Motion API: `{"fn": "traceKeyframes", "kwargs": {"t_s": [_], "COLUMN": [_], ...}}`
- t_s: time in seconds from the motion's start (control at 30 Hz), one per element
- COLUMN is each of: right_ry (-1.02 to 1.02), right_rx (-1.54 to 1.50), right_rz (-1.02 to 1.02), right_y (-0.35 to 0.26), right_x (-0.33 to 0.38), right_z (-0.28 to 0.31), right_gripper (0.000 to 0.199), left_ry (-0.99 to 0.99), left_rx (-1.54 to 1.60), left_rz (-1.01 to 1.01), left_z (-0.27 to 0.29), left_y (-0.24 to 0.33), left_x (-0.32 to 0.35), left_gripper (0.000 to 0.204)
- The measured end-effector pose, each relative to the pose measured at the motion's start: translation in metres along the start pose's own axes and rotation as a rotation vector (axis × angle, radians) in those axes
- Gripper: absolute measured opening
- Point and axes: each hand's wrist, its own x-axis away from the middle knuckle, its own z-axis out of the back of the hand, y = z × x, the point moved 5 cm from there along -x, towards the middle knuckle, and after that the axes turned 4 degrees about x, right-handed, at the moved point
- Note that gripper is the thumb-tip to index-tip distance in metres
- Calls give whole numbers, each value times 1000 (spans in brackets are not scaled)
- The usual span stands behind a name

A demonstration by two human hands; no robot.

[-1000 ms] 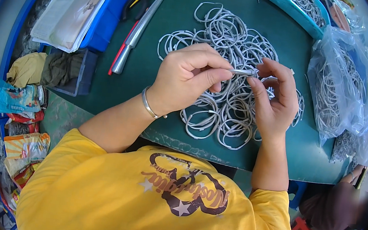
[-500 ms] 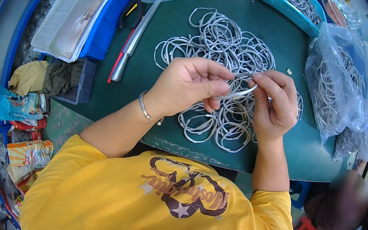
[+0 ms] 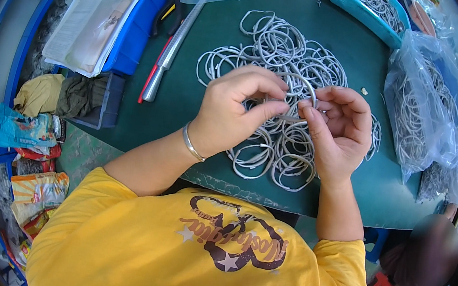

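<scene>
Between my two hands, above the pile, is a round silver-grey bangle [image 3: 308,86]. My left hand [image 3: 235,102] pinches its left side between thumb and fingers. On the opposite side, the thumb and fingers of my right hand [image 3: 343,128] grip the rim. Part of the bangle is hidden behind my fingers. Below and beyond it, a loose heap of similar grey bangles [image 3: 279,37] spreads over the green tabletop [image 3: 215,21]. A silver cuff [image 3: 188,141] sits round my left wrist.
Left of the heap lie a tapered metal mandrel [image 3: 173,47], a red stick [image 3: 151,79] and black-and-yellow pliers [image 3: 166,15]. A blue bin [image 3: 136,34] bears papers. At the right are a teal tray [image 3: 364,17] and a plastic bag [image 3: 422,109] of bangles. A person [image 3: 424,253] is at lower right.
The bangle has turned from nearly edge-on to showing its round opening. My right hand has rolled, its fingers now spread further behind the rim. My left hand shifted slightly.
</scene>
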Motion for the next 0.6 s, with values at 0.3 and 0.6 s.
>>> {"fn": "traceKeyframes", "kwargs": {"t_s": [0.3, 0.6], "right_ry": [25, 15], "right_rx": [63, 610], "right_rz": [67, 253], "right_y": [-5, -14], "right_x": [1, -8], "right_z": [0, 7], "right_gripper": [43, 25], "left_ry": [14, 34], "left_rx": [154, -181], "left_rz": [334, -198], "left_z": [3, 9], "left_y": [-3, 21], "left_x": [-1, -7], "left_gripper": [22, 12]}}
